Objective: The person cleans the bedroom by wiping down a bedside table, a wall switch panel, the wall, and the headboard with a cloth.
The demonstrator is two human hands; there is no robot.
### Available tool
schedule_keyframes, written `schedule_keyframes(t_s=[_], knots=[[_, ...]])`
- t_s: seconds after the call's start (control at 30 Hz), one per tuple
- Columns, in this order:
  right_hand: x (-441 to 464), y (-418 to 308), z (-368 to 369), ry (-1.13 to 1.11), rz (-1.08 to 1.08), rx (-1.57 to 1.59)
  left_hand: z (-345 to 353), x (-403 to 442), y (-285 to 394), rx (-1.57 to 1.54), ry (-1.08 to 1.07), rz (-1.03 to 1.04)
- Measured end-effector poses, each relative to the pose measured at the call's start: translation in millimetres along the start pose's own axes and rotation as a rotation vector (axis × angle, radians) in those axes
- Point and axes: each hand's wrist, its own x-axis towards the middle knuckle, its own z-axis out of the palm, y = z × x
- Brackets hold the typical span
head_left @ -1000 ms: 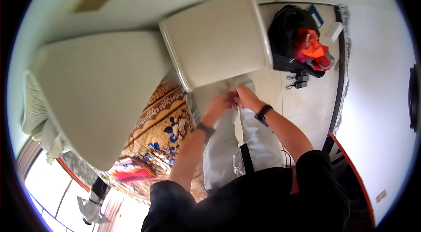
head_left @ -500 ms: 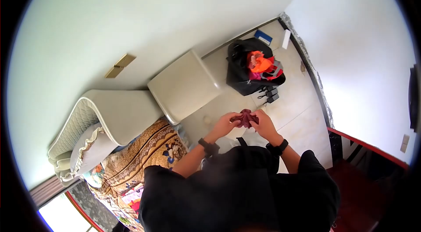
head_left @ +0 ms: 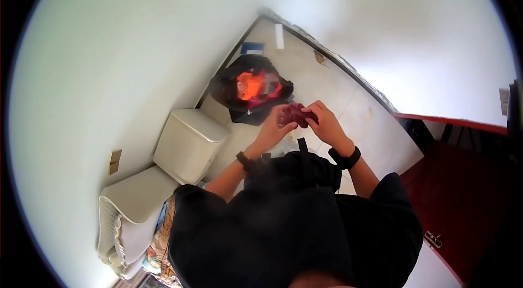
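Pale walls (head_left: 120, 54) fill the upper left and upper right of the frame, meeting in a corner near the top centre. Below that corner spreads the light tiled floor (head_left: 370, 130), and a dark red surface (head_left: 457, 195) takes up the right side. The wearer's black top (head_left: 261, 228) covers the bottom centre. At lower left stands a cream padded headboard (head_left: 139, 195), with a patterned bedspread (head_left: 160, 244) partly visible beside it; just above the headboard sits a cream nightstand (head_left: 190, 141), against the wall.

Above centre, on the floor, lies an open black bag (head_left: 222, 89) holding bright orange fabric (head_left: 249, 86) and some red and pink material, all blurred. A pale pillow (head_left: 136, 236) with a ruffled edge leans by the headboard.

The left hand (head_left: 272, 127) and the right hand (head_left: 327, 122) are near the centre, just below and right of the bag. Between them they hold a bunched maroon cloth (head_left: 297, 115), each pinching one side between thumb and curled fingers; the cloth is raised in front of the body. Both wrists carry black bands.

A flat blue item (head_left: 252, 48) lies just above the bag, and a narrow white box (head_left: 279, 36) lies to its upper right.
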Motion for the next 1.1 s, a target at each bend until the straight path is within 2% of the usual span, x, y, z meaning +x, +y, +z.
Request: schedule_keyframes(t_s=[0.1,0.2,0.23,0.33,0.37,0.47,0.63,0.73,0.77,0.9,1.03,1.1], knots=[[-2,10,-48,0.093,-0.024,0.037,35,45,25,-0.174,-0.024,-0.062],[4,19,-87,0.172,-0.013,0.122,50,96,53,0.031,-0.246,-0.039],[7,22,-101,0.224,-0.026,0.136,57,114,64,0.083,-0.247,-0.044],[30,28,-145,0.384,-0.068,0.134,73,177,98,0.298,-0.303,0.153],[39,29,-161,0.439,-0.077,0.107,82,200,106,0.148,-0.303,0.182],[68,40,-211,0.563,-0.088,0.019,105,280,133,0.410,-0.372,0.441],[155,80,-304,0.800,-0.105,-0.153,147,425,180,0.346,-0.448,0.614],[198,88,-357,0.990,-0.133,-0.088,176,485,206,0.170,-0.430,0.583],[212,90,-368,1.083,-0.118,0.042,184,502,209,0.151,-0.410,0.586],[237,104,-396,1.228,-0.036,0.185,219,536,225,0.113,-0.288,0.582],[284,123,-421,1.240,-0.323,-0.052,231,563,247,0.198,-0.031,0.683],[303,98,-441,1.203,-0.350,-0.235,225,588,253,0.259,0.019,0.677]])
